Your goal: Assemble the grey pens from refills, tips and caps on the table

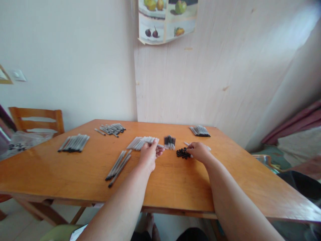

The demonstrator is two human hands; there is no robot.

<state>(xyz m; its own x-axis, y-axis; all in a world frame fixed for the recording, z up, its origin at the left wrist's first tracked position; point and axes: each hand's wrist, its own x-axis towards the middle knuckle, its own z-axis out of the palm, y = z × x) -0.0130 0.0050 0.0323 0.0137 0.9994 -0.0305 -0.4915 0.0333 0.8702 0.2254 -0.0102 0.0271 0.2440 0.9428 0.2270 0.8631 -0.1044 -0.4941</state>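
Observation:
My left hand is closed around a thin white pen barrel beside a row of white barrels near the table's middle. My right hand rests with its fingers curled at a small heap of black caps; what its fingertips hold I cannot make out. A white barrel pokes out behind that hand. A short bundle of black-tipped refills lies between the two hands.
The orange wooden table carries more groups of grey pens: far left, back left, back right and front left. A wooden chair with a plastic bag stands left. Walls close the back.

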